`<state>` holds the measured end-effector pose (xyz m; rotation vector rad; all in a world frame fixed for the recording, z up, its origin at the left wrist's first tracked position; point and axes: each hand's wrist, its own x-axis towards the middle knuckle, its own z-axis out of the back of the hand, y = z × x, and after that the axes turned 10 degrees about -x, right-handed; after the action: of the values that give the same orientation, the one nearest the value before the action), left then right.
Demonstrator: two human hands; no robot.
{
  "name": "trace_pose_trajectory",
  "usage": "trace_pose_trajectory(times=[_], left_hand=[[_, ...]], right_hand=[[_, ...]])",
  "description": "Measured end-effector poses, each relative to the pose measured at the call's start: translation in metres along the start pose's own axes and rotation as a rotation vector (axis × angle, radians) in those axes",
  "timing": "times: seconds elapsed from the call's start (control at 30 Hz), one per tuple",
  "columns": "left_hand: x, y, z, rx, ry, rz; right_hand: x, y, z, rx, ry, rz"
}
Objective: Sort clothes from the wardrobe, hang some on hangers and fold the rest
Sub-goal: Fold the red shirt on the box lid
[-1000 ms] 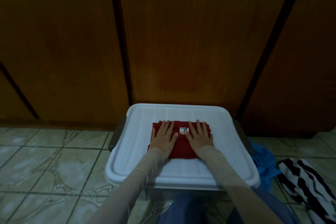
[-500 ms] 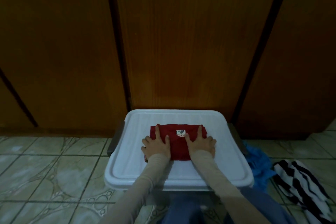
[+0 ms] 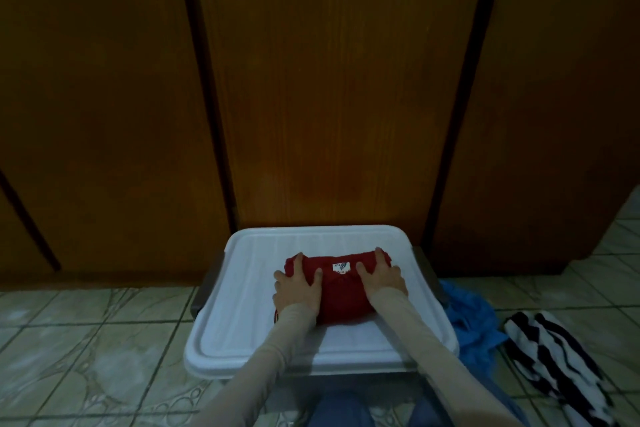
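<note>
A folded dark red garment [image 3: 341, 291] with a small white label [image 3: 341, 266] lies on the white lid [image 3: 242, 322] of a storage box in front of me. My left hand [image 3: 298, 291] presses flat on the garment's left part, with its outer fingers reaching onto the lid. My right hand [image 3: 384, 282] presses flat on the right part, fingers spread toward the far right corner. Both arms wear pale long sleeves.
Closed brown wardrobe doors [image 3: 329, 97] stand right behind the box. A crumpled blue cloth [image 3: 474, 319] lies on the tiled floor [image 3: 86, 340] to the right of the box, and a black-and-white striped garment [image 3: 550, 357] lies beyond it.
Both hands have slid apart from the middle of the red garment toward its left and right edges. The label between them now shows fully.
</note>
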<state>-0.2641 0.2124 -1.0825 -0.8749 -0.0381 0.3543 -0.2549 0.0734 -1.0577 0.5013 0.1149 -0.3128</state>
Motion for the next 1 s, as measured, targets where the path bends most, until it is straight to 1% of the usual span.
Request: trace_pose_trajectory(times=[0.17, 0.27, 0.37, 0.53, 0.67, 0.77, 1.0], left_hand=[[-0.014, -0.043, -0.017, -0.073, -0.024, -0.144], [-0.023, -0.078, -0.033, -0.100, 0.003, -0.240], [-0.038, -0.116, -0.054, -0.152, 0.055, -0.337], [-0.074, -0.180, -0.100, -0.220, 0.169, -0.467], [-0.114, -0.235, -0.131, -0.233, 0.258, -0.564], [-0.148, -0.276, -0.149, -0.242, 0.317, -0.651], [-0.222, -0.369, -0.192, -0.365, 0.494, -0.845]], right_hand=[[0.001, -0.021, 0.043, -0.041, -0.171, 0.000], [0.004, -0.046, 0.076, -0.023, -0.272, 0.000], [0.003, -0.079, 0.114, -0.018, -0.376, -0.004], [-0.003, -0.146, 0.174, 0.000, -0.531, -0.090], [-0.018, -0.199, 0.221, 0.100, -0.629, -0.156], [-0.041, -0.233, 0.260, 0.152, -0.714, -0.194], [-0.105, -0.298, 0.348, 0.124, -0.924, -0.351]])
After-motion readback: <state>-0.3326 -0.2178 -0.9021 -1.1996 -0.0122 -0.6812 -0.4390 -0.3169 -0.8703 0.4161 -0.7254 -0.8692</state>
